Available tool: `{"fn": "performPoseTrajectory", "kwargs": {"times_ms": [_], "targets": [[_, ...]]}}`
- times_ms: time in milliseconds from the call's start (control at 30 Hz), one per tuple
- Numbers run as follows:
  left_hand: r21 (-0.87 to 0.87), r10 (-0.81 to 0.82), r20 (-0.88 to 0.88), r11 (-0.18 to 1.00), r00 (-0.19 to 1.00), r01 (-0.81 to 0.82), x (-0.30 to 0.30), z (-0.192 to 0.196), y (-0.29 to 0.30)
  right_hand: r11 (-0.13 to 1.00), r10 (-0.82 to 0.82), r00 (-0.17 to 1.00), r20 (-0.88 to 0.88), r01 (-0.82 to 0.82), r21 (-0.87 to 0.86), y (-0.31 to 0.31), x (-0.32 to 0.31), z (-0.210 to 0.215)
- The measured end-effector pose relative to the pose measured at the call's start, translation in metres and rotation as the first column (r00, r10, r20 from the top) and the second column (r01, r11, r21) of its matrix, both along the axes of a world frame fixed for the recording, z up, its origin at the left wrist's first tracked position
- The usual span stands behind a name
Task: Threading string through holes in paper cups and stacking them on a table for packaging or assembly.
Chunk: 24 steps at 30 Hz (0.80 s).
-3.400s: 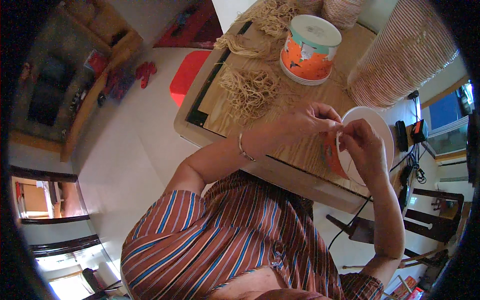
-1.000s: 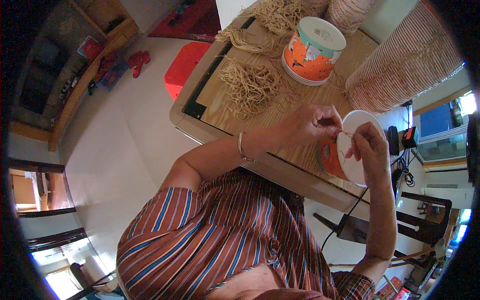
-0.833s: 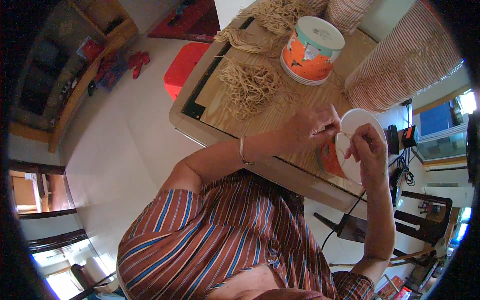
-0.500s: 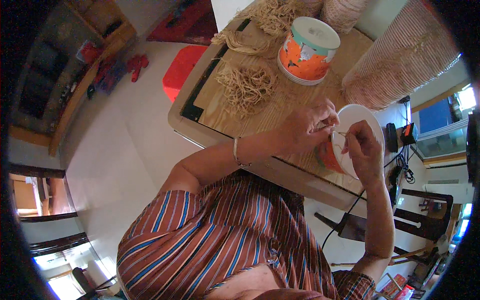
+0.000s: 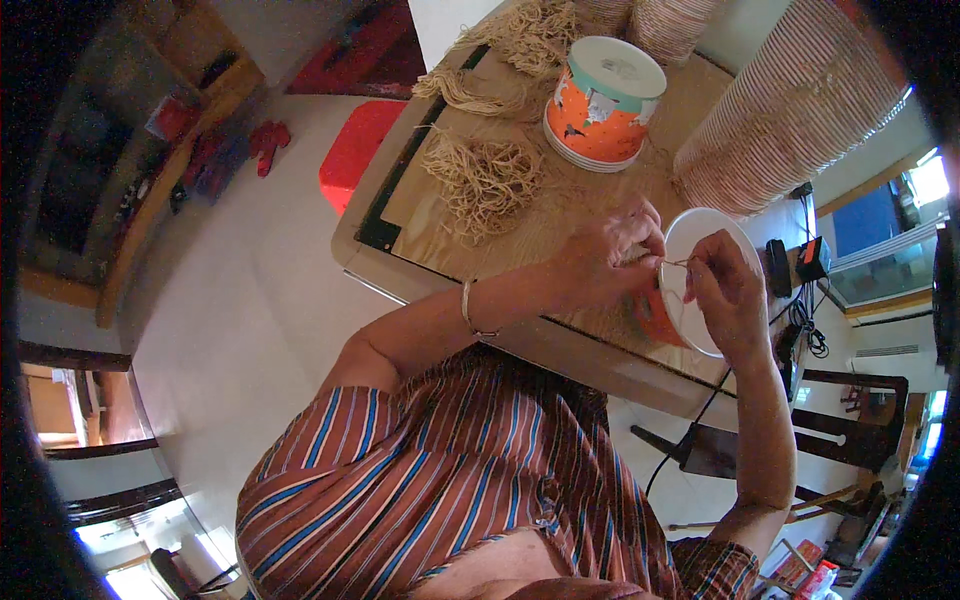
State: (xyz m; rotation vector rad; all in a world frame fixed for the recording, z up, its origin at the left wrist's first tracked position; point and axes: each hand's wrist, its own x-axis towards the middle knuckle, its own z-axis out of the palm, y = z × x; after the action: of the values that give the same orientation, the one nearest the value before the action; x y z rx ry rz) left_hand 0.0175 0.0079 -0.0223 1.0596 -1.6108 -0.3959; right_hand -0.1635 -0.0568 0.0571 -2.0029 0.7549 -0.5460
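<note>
1. The worktop (image 5: 600,345) stands in front of the person, its near edge just beyond the chest.
2. A lidded tub (image 5: 600,105) sits on the worktop toward its far side.
3. A loose bundle of strands (image 5: 487,180) lies on the worktop, left of the tub and nearer the person.
4. More strands (image 5: 530,30) lie behind it at the far edge.
5. A tall stack of cups (image 5: 790,115) lies to the right of the tub.
6. The left hand (image 5: 605,265) and right hand (image 5: 725,295) meet over the worktop's near right part, a thin strand (image 5: 677,263) between them.
7. A lidded cup (image 5: 690,290) sits under the right hand.
8. A stool (image 5: 355,155) stands on the floor, left of the worktop.
</note>
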Motion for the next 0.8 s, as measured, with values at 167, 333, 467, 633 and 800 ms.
{"fn": "performPoseTrajectory", "kwargs": {"times_ms": [167, 333, 467, 633, 800], "targets": [[0.043, -0.022, -0.086, 0.999, 0.996, 0.026, -0.005, 0.006, 0.002, 0.998, -0.009, 1.0, -0.028, 0.007, -0.062, 0.002, -0.001, 0.0], [-0.013, -0.057, -0.049, 0.998, 0.997, 0.057, -0.004, 0.01, 0.0, 0.998, 0.017, 0.999, -0.05, -0.02, -0.059, 0.004, 0.002, 0.005], [0.053, -0.183, -0.145, 0.98, 0.972, 0.192, 0.001, 0.011, -0.003, 0.997, 0.046, 0.998, -0.043, -0.048, -0.058, 0.003, 0.0, 0.003], [0.033, -0.229, -0.254, 0.969, 0.94, 0.245, -0.002, 0.01, -0.006, 0.99, 0.07, 0.996, -0.052, -0.076, -0.121, 0.004, 0.0, 0.008], [-0.027, -0.22, -0.186, 0.975, 0.957, 0.219, 0.0, 0.013, -0.005, 0.964, 0.059, 0.996, -0.061, -0.072, -0.255, 0.011, 0.003, 0.011]]}}
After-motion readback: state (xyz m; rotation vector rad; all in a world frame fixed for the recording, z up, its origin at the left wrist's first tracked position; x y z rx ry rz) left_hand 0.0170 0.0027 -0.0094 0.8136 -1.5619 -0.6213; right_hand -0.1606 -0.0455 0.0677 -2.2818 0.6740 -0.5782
